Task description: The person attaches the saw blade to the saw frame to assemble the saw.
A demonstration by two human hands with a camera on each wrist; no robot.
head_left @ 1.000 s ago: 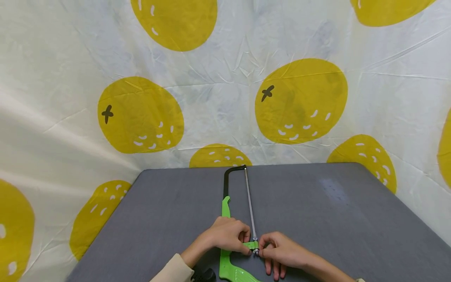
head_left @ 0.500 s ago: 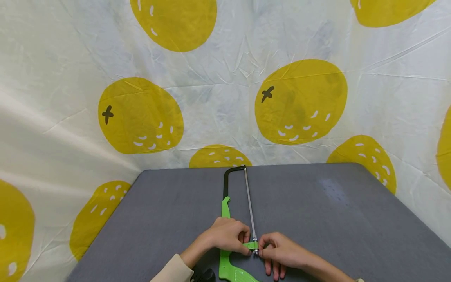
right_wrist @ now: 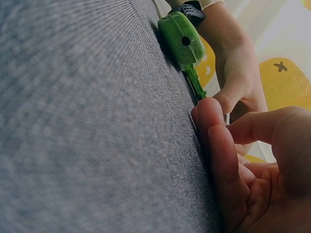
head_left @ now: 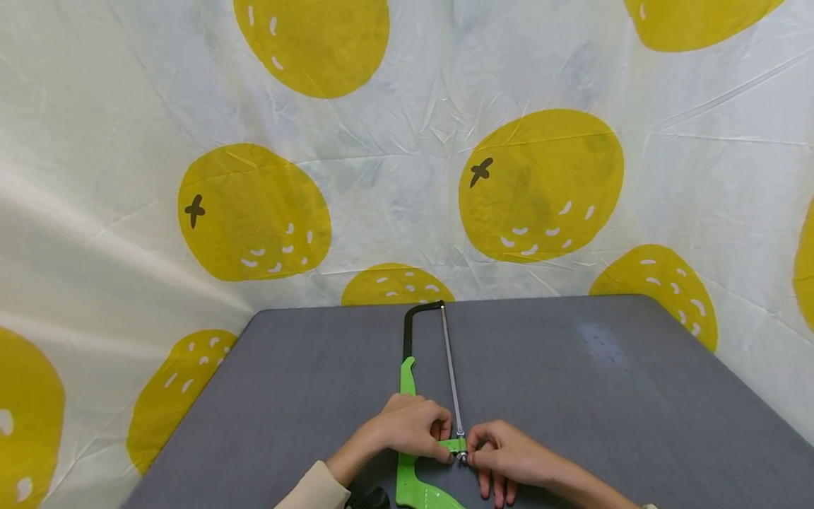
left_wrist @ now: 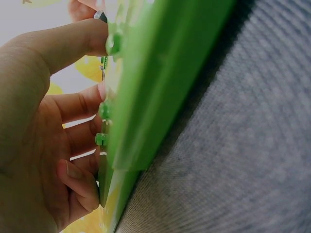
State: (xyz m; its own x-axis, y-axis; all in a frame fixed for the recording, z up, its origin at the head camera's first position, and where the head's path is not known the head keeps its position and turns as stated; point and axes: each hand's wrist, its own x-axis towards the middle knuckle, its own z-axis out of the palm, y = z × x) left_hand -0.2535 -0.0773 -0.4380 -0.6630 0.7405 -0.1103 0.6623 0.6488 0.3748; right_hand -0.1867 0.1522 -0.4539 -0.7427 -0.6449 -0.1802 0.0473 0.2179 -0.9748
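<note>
A hacksaw with a green handle (head_left: 422,491) and a black front bow (head_left: 408,332) lies on the grey table, its thin blade (head_left: 451,367) to the right. The left hand (head_left: 413,425) holds the green frame just left of the blade's near end; up close, its thumb and fingers press on the green plastic (left_wrist: 160,73). At that near end is a small shiny metal wing nut (head_left: 462,459). Thumb and index finger of the right hand (head_left: 509,452) pinch it, the other fingers curling below. In the right wrist view, the fingers of the right hand (right_wrist: 262,170) mostly hide the nut.
The grey cloth-covered table (head_left: 305,382) runs back to a white curtain (head_left: 394,198) printed with yellow fruit. Near the left wrist sits a black device (head_left: 369,498), also in the right wrist view.
Both hands keep their places on the hacksaw. The head view has tilted up very slightly, and any turning of the nut is too small to tell.
</note>
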